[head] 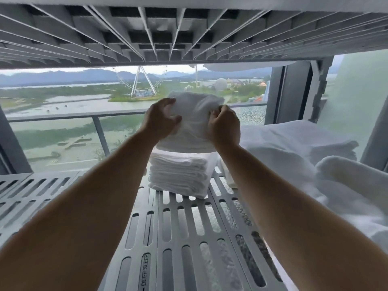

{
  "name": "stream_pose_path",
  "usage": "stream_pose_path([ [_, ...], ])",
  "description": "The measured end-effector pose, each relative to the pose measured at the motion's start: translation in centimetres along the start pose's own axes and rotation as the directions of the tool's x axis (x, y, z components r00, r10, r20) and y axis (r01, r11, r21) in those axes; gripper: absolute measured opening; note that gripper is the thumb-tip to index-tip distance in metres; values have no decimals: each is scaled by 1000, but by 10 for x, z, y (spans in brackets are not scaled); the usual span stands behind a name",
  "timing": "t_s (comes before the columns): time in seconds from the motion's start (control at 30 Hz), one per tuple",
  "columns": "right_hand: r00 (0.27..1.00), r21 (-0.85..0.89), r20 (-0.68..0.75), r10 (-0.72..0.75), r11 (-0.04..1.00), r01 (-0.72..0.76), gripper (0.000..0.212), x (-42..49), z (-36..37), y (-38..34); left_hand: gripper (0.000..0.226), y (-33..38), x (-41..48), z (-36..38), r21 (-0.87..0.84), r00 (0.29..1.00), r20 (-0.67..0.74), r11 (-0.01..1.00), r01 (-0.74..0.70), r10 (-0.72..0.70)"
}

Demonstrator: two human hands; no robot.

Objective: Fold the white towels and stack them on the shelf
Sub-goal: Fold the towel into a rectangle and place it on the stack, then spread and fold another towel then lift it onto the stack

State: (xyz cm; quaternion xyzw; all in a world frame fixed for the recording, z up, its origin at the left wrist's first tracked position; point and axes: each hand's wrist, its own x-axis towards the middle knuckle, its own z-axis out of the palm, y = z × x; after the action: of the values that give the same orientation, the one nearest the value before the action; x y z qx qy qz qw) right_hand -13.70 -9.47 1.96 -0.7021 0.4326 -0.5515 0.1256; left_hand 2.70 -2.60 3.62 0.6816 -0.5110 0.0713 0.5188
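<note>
I see two hands. My left hand [161, 118] grips the left side of one folded white towel [195, 114], with fingers curled over it. My right hand [225, 127] pinches the right side tight. The towel is up in the air, right over one pile of folded towels [178, 173]. Its bottom edge is at the top of the pile, and I cannot tell if they touch.

The pile sits at the back of the grey shelf [178, 227], near the far edge. The folds in it are too close for me to count. The shelf has long holes. There is bare shelf to the left of the pile and in front of it. On the right, one big heap of loose white towels [294, 148] lies just beside the pile. A second shelf [147, 38] hangs overhead, with open room between it and the towel.
</note>
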Motion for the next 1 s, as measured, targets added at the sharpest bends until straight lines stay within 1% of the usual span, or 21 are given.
stream_pose_path([
  [0.17,999,-2,47,3,1000,-3,30,-3,14,2,57,-14,15,-1,17,999,38,1000,4,-5],
  [0.3,996,-45,79,44,998,-40,33,-4,29,4,54,-29,20,9,17,993,117,999,34,-36],
  [0.43,986,-12,132,99,995,-98,32,-11,42,13,49,-49,21,23,165,983,166,985,53,-81],
  [0.53,984,0,127,126,992,-127,33,-17,49,20,42,-67,21,25,233,983,138,969,88,-122],
  [0.6,986,4,105,130,991,-131,38,-23,52,21,42,-76,22,27,255,984,129,963,85,-121],
  [0.67,991,13,75,108,994,-110,51,-31,54,21,42,-81,24,28,269,979,166,960,72,-120],
  [0.73,995,-51,73,69,997,-65,57,-37,56,20,39,-81,30,27,344,955,270,939,22,-121],
  [0.8,992,-133,108,63,990,-48,50,-39,59,18,35,-72,39,24,446,920,373,893,-62,-122],
  [0.83,989,-161,127,73,986,-52,47,-38,60,17,33,-64,44,23,496,910,394,863,-94,-127],
  [0.87,986,-183,147,84,981,-56,45,-38,62,17,29,-56,49,23,535,911,400,833,-140,-104],
  [0.9,981,-202,171,93,978,-58,44,-39,63,16,27,-49,53,26,535,910,409,826,-175,-72],
  [0.97,973,-206,196,119,975,-78,42,-40,63,17,43,-37,54,38,469,885,465,844,-259,13],
  [1.0,972,-194,194,134,976,-96,41,-40,62,18,45,-34,52,45,415,867,496,864,-284,47],
])
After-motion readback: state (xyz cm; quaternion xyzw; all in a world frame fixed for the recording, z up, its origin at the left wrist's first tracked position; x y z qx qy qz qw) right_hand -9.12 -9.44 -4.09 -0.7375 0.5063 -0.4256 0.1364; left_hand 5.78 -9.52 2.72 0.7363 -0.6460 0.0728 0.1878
